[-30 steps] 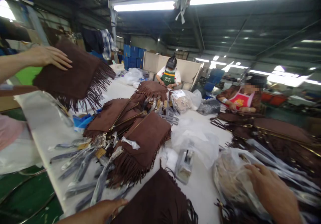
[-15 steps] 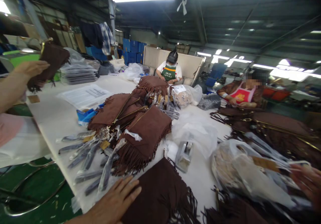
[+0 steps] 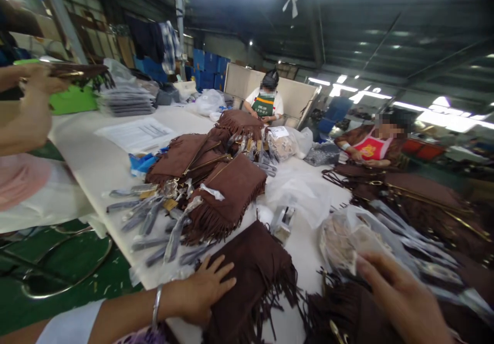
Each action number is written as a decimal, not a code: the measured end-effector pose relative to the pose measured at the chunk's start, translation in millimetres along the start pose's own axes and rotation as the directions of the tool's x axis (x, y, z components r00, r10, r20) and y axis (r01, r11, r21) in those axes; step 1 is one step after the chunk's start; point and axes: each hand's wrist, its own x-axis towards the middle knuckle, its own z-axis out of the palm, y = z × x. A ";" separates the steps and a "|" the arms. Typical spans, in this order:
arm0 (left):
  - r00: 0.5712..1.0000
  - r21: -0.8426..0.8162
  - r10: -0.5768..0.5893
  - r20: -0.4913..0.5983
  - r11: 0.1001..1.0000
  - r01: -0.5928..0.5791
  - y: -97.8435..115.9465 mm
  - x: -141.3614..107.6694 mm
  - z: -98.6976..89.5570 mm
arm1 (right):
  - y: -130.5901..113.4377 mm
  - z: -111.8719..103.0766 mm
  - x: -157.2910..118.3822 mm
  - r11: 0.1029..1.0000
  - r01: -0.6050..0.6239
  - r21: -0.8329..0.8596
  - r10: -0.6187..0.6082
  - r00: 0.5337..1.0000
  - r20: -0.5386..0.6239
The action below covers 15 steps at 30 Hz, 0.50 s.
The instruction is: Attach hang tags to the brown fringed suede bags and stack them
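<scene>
My left hand [image 3: 204,290], with a bracelet at the wrist, lies with fingers spread on the left edge of a dark brown fringed bag [image 3: 247,282]. At the lower right, my right hand [image 3: 401,292] is blurred, its thumb and finger pinched on something small and pale at the edge of a clear plastic bag [image 3: 357,238]. Below it is another dark fringed bag [image 3: 347,313] with a gold zip pull. Brown fringed bags [image 3: 227,195] with wrapped straps [image 3: 175,236] are piled ahead. A tape dispenser [image 3: 283,223] stands beyond the nearest bag.
At the left, another person's hands [image 3: 42,84] hold a brown bag. Two people [image 3: 264,105] [image 3: 370,146] sit across the white table [image 3: 87,148]. More brown bags [image 3: 432,189] lie at the right. Papers [image 3: 137,130] and grey stacked pieces [image 3: 125,100] are at the far left.
My right hand has moved left and further into view, over the plastic bag. My left hand stays on the brown bag, more forearm showing. The person at left has tilted their bag flat.
</scene>
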 end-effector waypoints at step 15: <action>0.968 -0.980 -0.153 -0.197 0.038 -0.194 40.1 -5.6 -0.6 | -126.0 72.6 -103.7 0.950 0.246 0.193 -0.296 0.905 0.305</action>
